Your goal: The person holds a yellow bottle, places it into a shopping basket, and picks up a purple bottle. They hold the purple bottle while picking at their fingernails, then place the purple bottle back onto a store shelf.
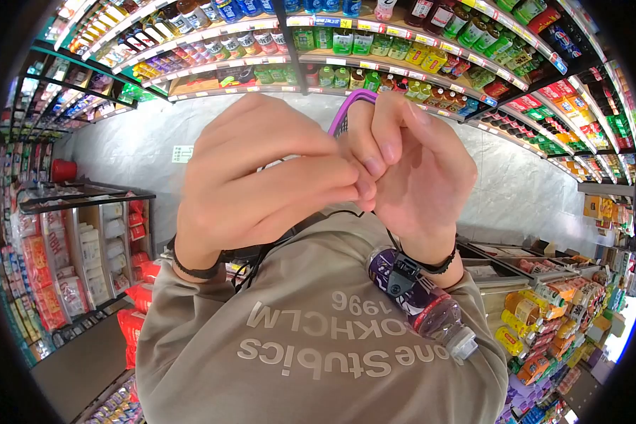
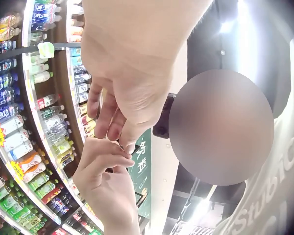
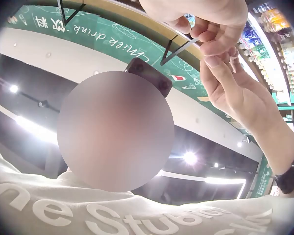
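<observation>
In the head view my left hand (image 1: pixel 261 169) and right hand (image 1: pixel 420 162) meet at the fingertips in front of the chest. The left fingers reach across to the right, their tips bent in against the right fingers. The right thumb points up and its fingers curl inward. In the left wrist view the right hand (image 2: pixel 108 181) is below the left hand (image 2: pixel 122 83), fingertips together. Whatever may be between the fingertips is hidden, so I cannot tell what they hold. A purple-labelled drink bottle (image 1: pixel 420 297) lies slanted against the sweatshirt beside the right forearm, white cap lowest.
A purple-rimmed mesh item (image 1: pixel 343 116) shows behind the right fingers. Drink shelves (image 1: pixel 396 35) curve across the far side, above a pale floor (image 1: pixel 509 169). Packaged goods fill a rack (image 1: pixel 85 254) at left, and bottles and packets (image 1: pixel 537 318) stand at lower right.
</observation>
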The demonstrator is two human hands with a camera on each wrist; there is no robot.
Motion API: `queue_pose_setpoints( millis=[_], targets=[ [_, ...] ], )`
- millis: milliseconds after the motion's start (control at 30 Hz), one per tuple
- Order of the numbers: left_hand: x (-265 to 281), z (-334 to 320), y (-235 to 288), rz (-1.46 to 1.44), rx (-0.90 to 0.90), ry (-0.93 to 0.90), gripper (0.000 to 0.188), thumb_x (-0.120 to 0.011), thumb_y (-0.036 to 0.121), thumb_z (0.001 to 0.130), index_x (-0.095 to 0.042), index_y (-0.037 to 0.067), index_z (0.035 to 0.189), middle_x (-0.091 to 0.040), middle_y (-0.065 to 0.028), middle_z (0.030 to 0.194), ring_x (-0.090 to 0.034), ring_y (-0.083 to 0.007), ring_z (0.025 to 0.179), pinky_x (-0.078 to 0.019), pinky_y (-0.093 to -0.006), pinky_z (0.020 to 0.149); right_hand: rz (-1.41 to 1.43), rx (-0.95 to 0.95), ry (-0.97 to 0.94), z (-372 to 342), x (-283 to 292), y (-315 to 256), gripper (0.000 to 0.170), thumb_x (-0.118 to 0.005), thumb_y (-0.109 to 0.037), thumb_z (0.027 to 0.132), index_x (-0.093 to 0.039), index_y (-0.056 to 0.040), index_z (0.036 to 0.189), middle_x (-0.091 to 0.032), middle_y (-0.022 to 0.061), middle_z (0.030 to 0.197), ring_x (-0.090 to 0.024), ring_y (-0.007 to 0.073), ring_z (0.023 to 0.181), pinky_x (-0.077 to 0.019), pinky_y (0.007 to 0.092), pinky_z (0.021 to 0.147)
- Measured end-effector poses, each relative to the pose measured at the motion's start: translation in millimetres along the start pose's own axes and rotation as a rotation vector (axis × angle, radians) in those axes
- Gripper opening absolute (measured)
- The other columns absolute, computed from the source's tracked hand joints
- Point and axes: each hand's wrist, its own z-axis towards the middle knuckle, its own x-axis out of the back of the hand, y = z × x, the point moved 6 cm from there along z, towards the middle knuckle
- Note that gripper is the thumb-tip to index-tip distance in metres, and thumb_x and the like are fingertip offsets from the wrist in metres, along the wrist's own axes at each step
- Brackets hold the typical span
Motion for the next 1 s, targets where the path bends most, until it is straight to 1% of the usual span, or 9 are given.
queue_pose_setpoints(
  millis=[67, 133, 267, 367, 567, 667, 767, 867, 1000],
  targets=[
    [-2.0, 0.0, -2.6, -0.034, 0.05, -0.023, 0.023, -0.083, 0.003, 0.068, -0.071, -0.002, 0.087, -0.065, -0.0103, 0.079, -0.058, -0.023, 0.066, -0.0433, -0.0328, 0.056, 0.0, -0.003, -0.01, 0.0, 0.5, -0.1, 0.039, -0.046, -0.032, 0.101, -0.05, -0.0034, 0.074, -0.053, 0.0104, 0.072, -0.057, 0.0242, 0.061, -0.0465, 0.0334, 0.058],
    [-2.3, -3.3, -5.5, -0.026, 0.063, -0.021, 0.022, -0.083, 0.002, 0.068, -0.072, -0.002, 0.086, -0.065, -0.0104, 0.079, -0.057, -0.0228, 0.066, -0.043, -0.0328, 0.056, 0.016, -0.01, -0.014, -0.5, 1.2, -0.2, 0.04, -0.046, -0.032, 0.101, -0.05, -0.0036, 0.074, -0.054, 0.0103, 0.073, -0.057, 0.0242, 0.062, -0.0468, 0.0336, 0.059],
    [-2.4, -3.6, -4.8, -0.003, 0.105, 0.015, 0.022, -0.082, 0.0, 0.066, -0.072, -0.002, 0.086, -0.065, -0.0104, 0.079, -0.057, -0.0227, 0.066, -0.0431, -0.0324, 0.056, 0.085, -0.022, 0.038, -0.8, 1.2, 0.7, 0.04, -0.045, -0.034, 0.101, -0.05, -0.0043, 0.075, -0.054, 0.0097, 0.074, -0.058, 0.0247, 0.064, -0.0474, 0.0343, 0.06],
    [1.5, -3.0, -2.5, 0.009, 0.062, 0.023, 0.025, -0.082, -0.002, 0.063, -0.072, -0.003, 0.086, -0.065, -0.0099, 0.076, -0.058, -0.0227, 0.064, -0.0439, -0.0328, 0.057, 0.093, -0.013, 0.04, -0.9, 2.2, -0.6, 0.04, -0.045, -0.035, 0.101, -0.05, -0.0046, 0.075, -0.054, 0.0093, 0.074, -0.058, 0.025, 0.066, -0.0479, 0.0348, 0.061],
    [0.5, -2.5, 3.2, 0.162, -0.019, 0.019, 0.025, -0.08, -0.004, 0.059, -0.071, -0.001, 0.082, -0.064, -0.0077, 0.073, -0.059, -0.0227, 0.062, -0.0452, -0.0336, 0.058, 0.036, 0.032, 0.023, 1.3, 2.0, -3.3, 0.039, -0.045, -0.034, 0.101, -0.051, -0.0046, 0.076, -0.054, 0.0096, 0.075, -0.059, 0.0247, 0.07, -0.0481, 0.0351, 0.062],
    [-2.3, -1.1, 5.7, 0.245, -0.004, 0.048, 0.021, -0.077, -0.004, 0.058, -0.069, 0.0, 0.078, -0.063, -0.0072, 0.072, -0.058, -0.023, 0.061, -0.0441, -0.033, 0.057, -0.013, 0.049, 0.027, 1.3, 1.3, -4.6, 0.037, -0.047, -0.032, 0.101, -0.051, -0.0044, 0.077, -0.054, 0.0097, 0.076, -0.059, 0.0236, 0.071, -0.0479, 0.0346, 0.062],
    [-4.5, -0.2, 3.2, 0.241, 0.007, 0.062, 0.019, -0.075, -0.002, 0.059, -0.065, 0.002, 0.074, -0.061, -0.0071, 0.071, -0.056, -0.0234, 0.058, -0.0424, -0.0326, 0.056, -0.077, 0.052, 0.013, 1.2, 0.5, -4.8, 0.035, -0.049, -0.031, 0.1, -0.052, -0.0039, 0.078, -0.053, 0.0095, 0.077, -0.058, 0.0225, 0.071, -0.0476, 0.0339, 0.062],
    [-5.7, 0.2, 3.1, 0.209, 0.021, 0.081, 0.017, -0.075, -0.001, 0.061, -0.064, 0.001, 0.073, -0.061, -0.0074, 0.071, -0.055, -0.0234, 0.057, -0.0408, -0.0323, 0.054, -0.079, 0.055, 0.0, 1.4, 0.6, -4.0, 0.034, -0.05, -0.03, 0.1, -0.052, -0.0036, 0.078, -0.053, 0.0094, 0.076, -0.058, 0.0221, 0.071, -0.0474, 0.0335, 0.062],
    [-4.8, 0.1, 2.7, 0.22, 0.025, 0.063, 0.017, -0.075, -0.001, 0.06, -0.064, 0.001, 0.074, -0.061, -0.0079, 0.07, -0.055, -0.0233, 0.057, -0.0402, -0.0316, 0.053, -0.076, 0.047, 0.004, 0.8, 1.4, -3.1, 0.035, -0.049, -0.029, 0.1, -0.052, -0.0032, 0.077, -0.053, 0.0094, 0.074, -0.058, 0.0225, 0.071, -0.047, 0.0331, 0.061]
  ],
)
